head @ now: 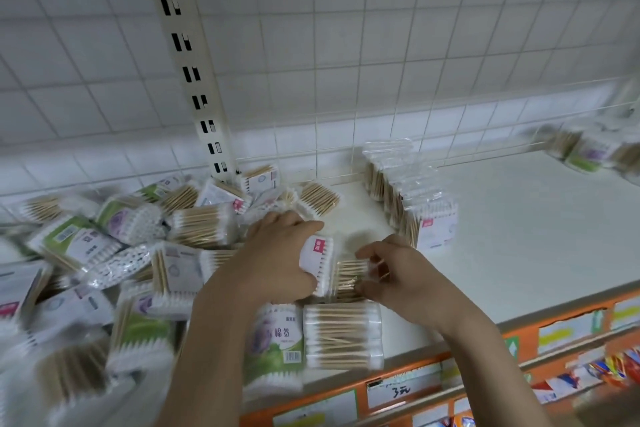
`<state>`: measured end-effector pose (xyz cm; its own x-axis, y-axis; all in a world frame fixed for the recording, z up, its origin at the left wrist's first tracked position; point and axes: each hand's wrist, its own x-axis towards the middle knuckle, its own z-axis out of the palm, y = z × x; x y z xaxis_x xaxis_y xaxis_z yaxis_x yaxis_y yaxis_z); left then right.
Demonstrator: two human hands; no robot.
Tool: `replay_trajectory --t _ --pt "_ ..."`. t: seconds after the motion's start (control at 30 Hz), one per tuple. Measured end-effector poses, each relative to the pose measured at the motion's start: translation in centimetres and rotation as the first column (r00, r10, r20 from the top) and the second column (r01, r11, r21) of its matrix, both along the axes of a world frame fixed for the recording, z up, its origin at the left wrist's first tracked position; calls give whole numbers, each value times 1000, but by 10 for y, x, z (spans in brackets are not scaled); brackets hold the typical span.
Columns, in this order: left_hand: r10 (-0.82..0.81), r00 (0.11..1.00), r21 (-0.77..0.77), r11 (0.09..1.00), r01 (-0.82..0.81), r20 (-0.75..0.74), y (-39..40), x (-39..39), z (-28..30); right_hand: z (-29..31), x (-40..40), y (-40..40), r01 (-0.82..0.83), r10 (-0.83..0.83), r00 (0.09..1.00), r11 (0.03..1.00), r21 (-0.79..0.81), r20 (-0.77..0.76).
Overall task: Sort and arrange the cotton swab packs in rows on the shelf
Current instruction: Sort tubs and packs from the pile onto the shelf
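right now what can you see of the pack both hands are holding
The pack is a clear plastic bag of wooden-stick cotton swabs with white tips, and a white label with a pink tab at its left end. It is held just above the white shelf, in front of the standing row. The left hand grips the label end; the right hand pinches the other.

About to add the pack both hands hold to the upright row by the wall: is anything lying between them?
Nothing visible does. The held pack, in the left hand and right hand, faces bare shelf up to the upright row. The loose pile lies left, off that path.
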<state>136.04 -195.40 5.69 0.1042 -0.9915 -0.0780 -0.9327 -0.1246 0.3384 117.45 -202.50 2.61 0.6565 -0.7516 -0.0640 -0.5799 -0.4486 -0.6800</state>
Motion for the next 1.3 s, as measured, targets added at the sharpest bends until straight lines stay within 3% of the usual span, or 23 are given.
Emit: replay_trajectory --t 0.13,0.3,0.47,0.7,0.9,1.07,1.17,1.3 --pt "59 997 -69 996 -62 -40 3 1 1 -4 -3 -4 46 -43 999 994 103 -34" --pt "85 993 -160 982 -97 -82 11 -4 5 -4 -5 -8 19 -8 995 994 110 -101" --pt "115 987 -254 957 -140 -110 22 -11 10 -2 -4 -10 2 -5 1000 985 174 18" --pt "186 971 -407 883 -233 -150 33 -15 20 7 -3 -9 -20 -14 963 992 124 267" --pt "204 929 -555 754 -351 -310 34 -34 32 36 -24 -16 12 -15 893 1000 8 449" --pt "148 905 -574 729 -373 -399 25 -59 38 60 -60 -26 57 -6 873 994 -90 488" --pt "147 903 -583 720 -377 -403 16 -75 37 70 -87 -34 41 43 904 982 -187 426" --pt "154 885 -577 707 -410 -440 2 -93 30 73 -116 -46 -20 113 965 930 -366 235"
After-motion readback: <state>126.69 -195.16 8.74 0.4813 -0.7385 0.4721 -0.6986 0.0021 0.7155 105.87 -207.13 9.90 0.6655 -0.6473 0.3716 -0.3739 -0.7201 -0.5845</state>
